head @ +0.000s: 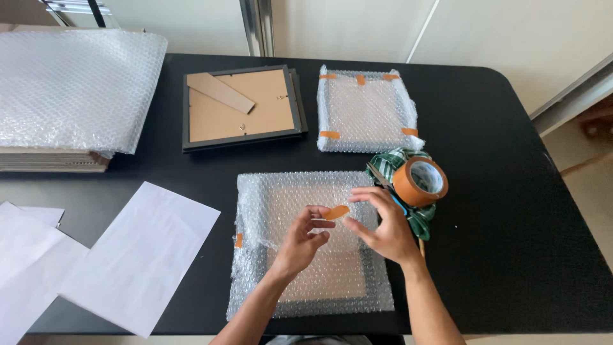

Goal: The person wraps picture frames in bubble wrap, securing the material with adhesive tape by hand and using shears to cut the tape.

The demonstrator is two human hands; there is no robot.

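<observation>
Here, both hands meet above a flat rectangular picture frame wrapped in clear bubble wrap (306,249), which lies on the black desk (511,211) near its front edge. The left hand (300,243) and the right hand (383,227) share a short strip of orange-brown tape (337,211): the left fingers pinch one end, the right thumb and forefinger close on the other, and the rest of the right fingers curl loosely. The strip hangs just over the wrapped frame's upper middle. A second bit of orange tape (239,240) sticks to the wrap's left edge.

Just beside the right hand sits a roll of brown packing tape (419,181), resting on a green and white checked cloth (399,160). Farther back lie a smaller bubble-wrapped parcel with orange tape tabs (366,110) and a dark frame lying face down with a tan backing board (241,106). On the left are white paper sheets (140,255) and a stack of bubble wrap sheets (76,89).
</observation>
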